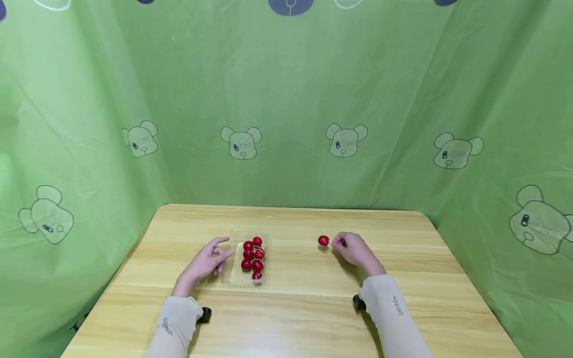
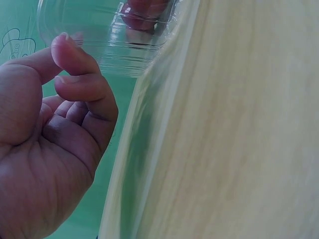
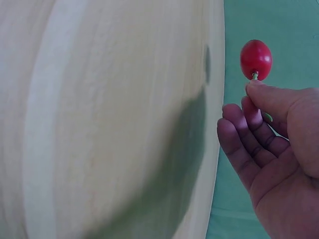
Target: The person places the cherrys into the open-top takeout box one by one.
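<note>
Judging from the desk (image 1: 295, 308), we are early in the work: one cherry (image 1: 323, 240) is out, pinched by its stem in our right hand (image 1: 353, 248) and held just above the desk, right of the middle. About seven more cherries sit in the clear tray (image 1: 237, 278) left of the middle. Our left hand (image 1: 207, 261) rests against the tray's left side, fingers loosely curled, gripping nothing. Green cloth (image 1: 286, 99) hangs behind the far edge; nothing blocks us.

Bare table (image 1: 295, 318) between the hands; clear tray (image 1: 237, 278) of cherries (image 1: 253, 256) probably the only obstacle.
</note>
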`<action>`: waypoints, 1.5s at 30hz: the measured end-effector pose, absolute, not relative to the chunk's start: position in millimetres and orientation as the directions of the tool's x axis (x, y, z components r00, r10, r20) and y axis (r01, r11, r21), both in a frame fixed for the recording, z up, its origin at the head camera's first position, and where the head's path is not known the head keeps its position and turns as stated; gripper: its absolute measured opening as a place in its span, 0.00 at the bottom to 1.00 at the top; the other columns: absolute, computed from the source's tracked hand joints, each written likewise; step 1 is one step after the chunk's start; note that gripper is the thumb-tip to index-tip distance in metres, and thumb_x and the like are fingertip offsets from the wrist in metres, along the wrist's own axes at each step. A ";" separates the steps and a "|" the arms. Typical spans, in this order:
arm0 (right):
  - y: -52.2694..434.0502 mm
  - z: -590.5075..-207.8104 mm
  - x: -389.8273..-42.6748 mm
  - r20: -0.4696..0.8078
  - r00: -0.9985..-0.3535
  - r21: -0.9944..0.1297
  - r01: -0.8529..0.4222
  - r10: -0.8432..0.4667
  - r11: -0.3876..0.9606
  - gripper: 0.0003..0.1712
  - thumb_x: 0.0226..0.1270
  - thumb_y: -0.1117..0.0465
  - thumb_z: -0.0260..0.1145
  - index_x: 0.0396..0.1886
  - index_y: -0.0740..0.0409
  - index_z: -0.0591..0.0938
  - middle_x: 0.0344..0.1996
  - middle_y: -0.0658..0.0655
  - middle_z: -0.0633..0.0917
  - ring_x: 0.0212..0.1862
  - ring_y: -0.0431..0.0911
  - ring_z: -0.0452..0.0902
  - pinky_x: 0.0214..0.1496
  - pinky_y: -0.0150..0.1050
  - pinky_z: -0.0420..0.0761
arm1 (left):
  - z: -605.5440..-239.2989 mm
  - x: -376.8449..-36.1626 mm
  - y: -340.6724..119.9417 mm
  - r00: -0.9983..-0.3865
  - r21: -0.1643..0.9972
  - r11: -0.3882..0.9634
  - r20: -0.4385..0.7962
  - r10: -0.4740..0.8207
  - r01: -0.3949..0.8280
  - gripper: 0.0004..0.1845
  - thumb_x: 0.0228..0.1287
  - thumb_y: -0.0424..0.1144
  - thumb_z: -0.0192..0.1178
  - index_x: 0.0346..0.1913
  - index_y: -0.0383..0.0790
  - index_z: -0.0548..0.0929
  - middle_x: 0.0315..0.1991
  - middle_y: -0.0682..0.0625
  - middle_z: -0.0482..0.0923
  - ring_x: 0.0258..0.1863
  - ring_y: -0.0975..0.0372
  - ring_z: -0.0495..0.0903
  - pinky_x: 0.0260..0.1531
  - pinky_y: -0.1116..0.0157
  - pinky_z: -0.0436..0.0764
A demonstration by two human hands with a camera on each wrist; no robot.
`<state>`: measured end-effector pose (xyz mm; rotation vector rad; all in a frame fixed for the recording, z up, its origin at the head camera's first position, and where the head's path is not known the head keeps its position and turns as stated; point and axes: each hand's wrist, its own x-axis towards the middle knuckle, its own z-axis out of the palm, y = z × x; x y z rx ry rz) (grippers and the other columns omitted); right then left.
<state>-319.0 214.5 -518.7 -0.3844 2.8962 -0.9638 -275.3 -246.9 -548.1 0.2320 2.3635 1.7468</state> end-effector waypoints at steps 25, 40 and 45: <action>203.3 -514.2 -318.2 0.069 -0.958 -0.622 -0.259 -0.278 0.739 0.08 0.76 0.60 0.66 0.43 0.61 0.87 0.35 0.59 0.87 0.32 0.42 0.76 0.40 0.37 0.78 | -548.6 -276.6 -247.6 -0.968 0.954 0.300 -0.052 0.244 0.024 0.37 0.74 0.40 0.63 0.78 0.34 0.60 0.36 0.38 0.81 0.19 0.64 0.75 0.19 0.70 0.77; 188.0 -515.7 -315.1 0.088 -0.947 -0.655 -0.289 -0.310 0.698 0.08 0.76 0.60 0.66 0.43 0.60 0.87 0.37 0.59 0.87 0.35 0.42 0.77 0.41 0.36 0.80 | -549.1 -276.2 -246.3 -0.968 0.952 0.305 -0.054 0.244 0.024 0.36 0.74 0.41 0.64 0.78 0.35 0.61 0.34 0.38 0.81 0.19 0.63 0.74 0.19 0.69 0.77; 179.0 -512.7 -313.2 0.110 -0.932 -0.688 -0.323 -0.346 0.650 0.09 0.76 0.60 0.66 0.43 0.62 0.87 0.37 0.61 0.87 0.34 0.43 0.76 0.38 0.33 0.79 | -548.0 -276.1 -245.9 -0.968 0.950 0.311 -0.059 0.242 0.020 0.36 0.74 0.41 0.64 0.78 0.36 0.61 0.34 0.38 0.81 0.19 0.63 0.74 0.19 0.69 0.77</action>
